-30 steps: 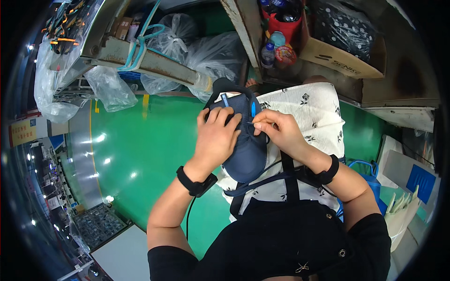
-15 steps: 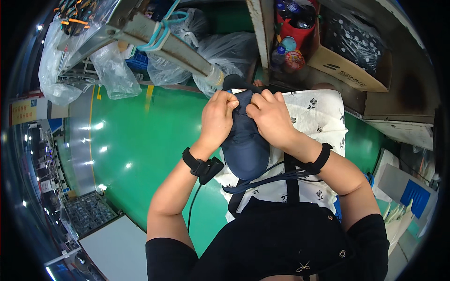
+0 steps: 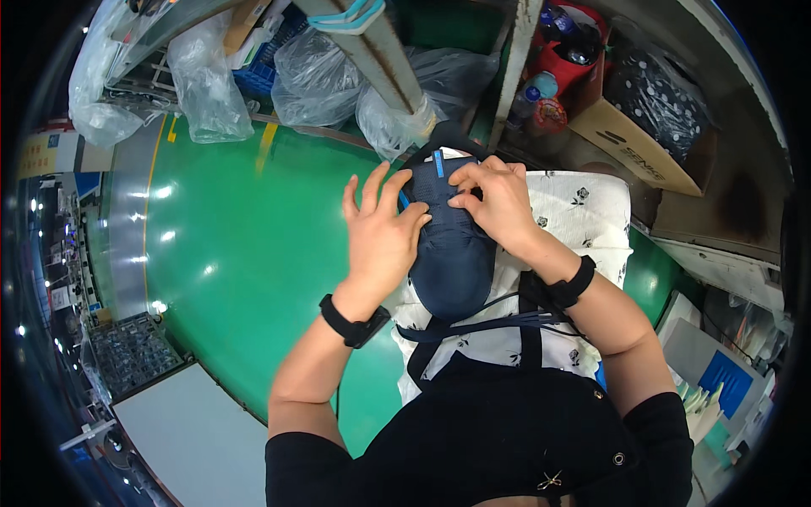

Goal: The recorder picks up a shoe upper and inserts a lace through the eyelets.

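A navy blue shoe (image 3: 454,266) rests on my lap, its rounded toe toward me. A small bright blue tab sits on its tongue (image 3: 438,169). My left hand (image 3: 378,228) is at the shoe's left side, fingers spread, with thumb and forefinger touching its edge. My right hand (image 3: 500,203) has its thumb and forefinger bent against the right side of the lacing area, gripping the shoe there. Whether a lace end is between those fingertips is too small to tell. Long navy laces (image 3: 481,327) lie across my lap, apart from both hands.
A white cloth with black flowers (image 3: 583,211) covers my lap. A rusty metal post (image 3: 393,68) and clear plastic bags (image 3: 317,80) stand ahead. At far right, a cardboard box (image 3: 634,152) sits beside bottles in a red bag (image 3: 579,51). A pale tabletop (image 3: 198,422) is at lower left.
My left hand has opened its fingers and shifted slightly left from its pinch on the shoe. My right thumb and forefinger have spread a little. The blue tab on the tongue now shows.
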Available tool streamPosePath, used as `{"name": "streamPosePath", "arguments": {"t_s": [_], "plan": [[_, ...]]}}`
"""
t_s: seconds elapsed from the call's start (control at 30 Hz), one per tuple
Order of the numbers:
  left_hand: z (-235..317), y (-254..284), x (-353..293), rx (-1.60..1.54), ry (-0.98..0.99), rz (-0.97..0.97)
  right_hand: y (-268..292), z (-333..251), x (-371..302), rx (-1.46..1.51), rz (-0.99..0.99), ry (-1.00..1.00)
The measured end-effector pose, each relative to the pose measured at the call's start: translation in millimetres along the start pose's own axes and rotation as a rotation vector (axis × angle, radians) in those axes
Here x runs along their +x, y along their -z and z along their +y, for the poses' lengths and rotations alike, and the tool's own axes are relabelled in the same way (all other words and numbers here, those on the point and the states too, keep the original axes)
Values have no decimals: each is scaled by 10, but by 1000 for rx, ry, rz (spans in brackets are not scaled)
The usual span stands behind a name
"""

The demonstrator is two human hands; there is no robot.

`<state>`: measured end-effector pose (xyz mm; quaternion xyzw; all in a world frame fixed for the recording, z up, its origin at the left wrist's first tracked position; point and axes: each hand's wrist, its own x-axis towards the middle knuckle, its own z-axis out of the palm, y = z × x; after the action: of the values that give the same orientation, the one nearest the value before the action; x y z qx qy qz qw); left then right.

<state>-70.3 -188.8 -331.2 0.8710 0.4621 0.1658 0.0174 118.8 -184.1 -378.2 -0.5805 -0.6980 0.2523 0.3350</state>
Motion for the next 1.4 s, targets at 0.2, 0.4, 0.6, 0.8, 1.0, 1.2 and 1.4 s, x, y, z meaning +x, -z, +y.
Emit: {"name": "streamPosePath", "arguments": {"t_s": [0.2, 0.4, 0.6, 0.8, 1.0, 1.2, 1.4], "plan": [[138, -139, 33, -6, 156, 22, -84, -11, -34, -32, 113, 68], [129, -330, 2, -269, 198, 168, 9, 25, -69, 26, 194, 181], [-328, 16, -338, -2023, 702, 386, 1242, 891, -384, 1374, 333, -356], [-822, 220, -280, -2030, 798, 359, 1680, 1254, -587, 1334, 376, -501], [-2287, 1093, -1396, -1564, 740, 846, 2297, 1883, -1168, 972, 505, -468], [-330, 234, -473, -720, 372, -37, 615, 322, -671, 328, -88, -250], [41, -44, -380, -398, 58, -85, 294, -43, -733, 232, -179, -83]]}}
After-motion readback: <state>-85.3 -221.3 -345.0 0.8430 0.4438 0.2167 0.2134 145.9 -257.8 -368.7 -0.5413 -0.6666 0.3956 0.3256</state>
